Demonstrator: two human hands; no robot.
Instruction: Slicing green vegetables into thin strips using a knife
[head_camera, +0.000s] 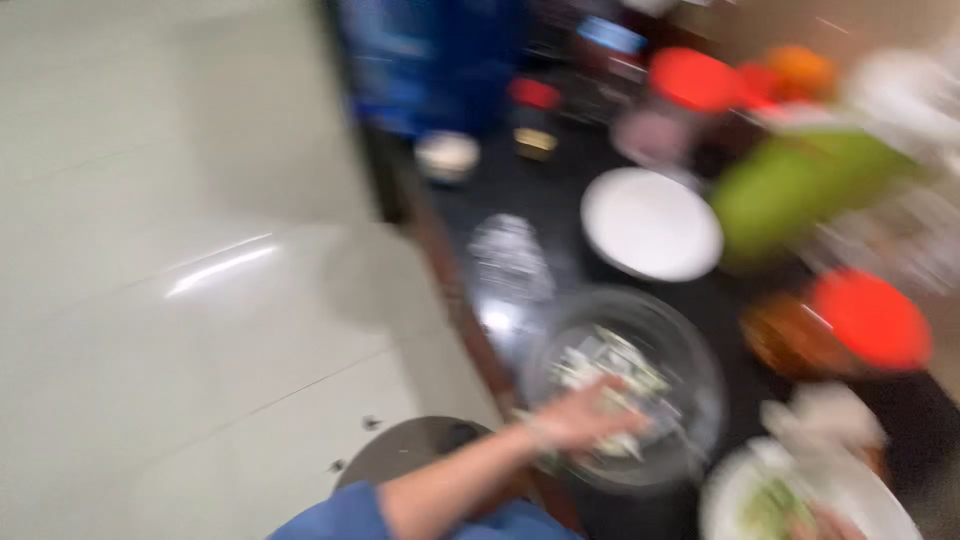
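Observation:
The whole head view is smeared by motion. My left hand (590, 415), on a bare forearm with a blue sleeve, reaches from the bottom over a clear glass bowl (700, 350) holding pale chopped vegetables; its fingers lie over the near side of the bowl, and the grip is too blurred to read. A sliver of what seems to be my right hand (822, 523) shows at the bottom edge, at a white plate (730, 490) with green bits on it. The bowl and plate stand on a dark counter (560, 190).
On the counter behind the bowl are an empty white plate (650, 222), a green object (790, 185), a red-lidded jar (870, 318), a small white bowl (447, 155) and a blue container (430, 60). Pale floor tiles (180, 300) lie to the left.

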